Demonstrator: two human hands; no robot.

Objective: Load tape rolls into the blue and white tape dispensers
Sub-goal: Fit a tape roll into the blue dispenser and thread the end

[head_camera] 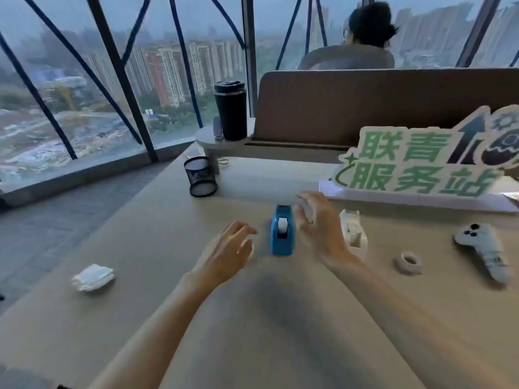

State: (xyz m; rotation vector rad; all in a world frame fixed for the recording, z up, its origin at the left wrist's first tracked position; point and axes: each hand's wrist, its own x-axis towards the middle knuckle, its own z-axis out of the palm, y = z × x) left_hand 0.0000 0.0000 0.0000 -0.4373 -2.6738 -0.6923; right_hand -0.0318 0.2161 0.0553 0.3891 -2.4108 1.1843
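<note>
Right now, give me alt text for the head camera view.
Two open bare hands, left hand and right hand, flank a blue tape dispenser on a beige desk. A white tape dispenser, loose tape roll and white controller lie to the right.

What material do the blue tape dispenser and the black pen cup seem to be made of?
The blue tape dispenser looks like moulded plastic: even colour, rounded edges, slight sheen. The black pen cup looks like metal wire mesh: the desk shows through its fine grid walls, though the blur leaves this uncertain.
</note>
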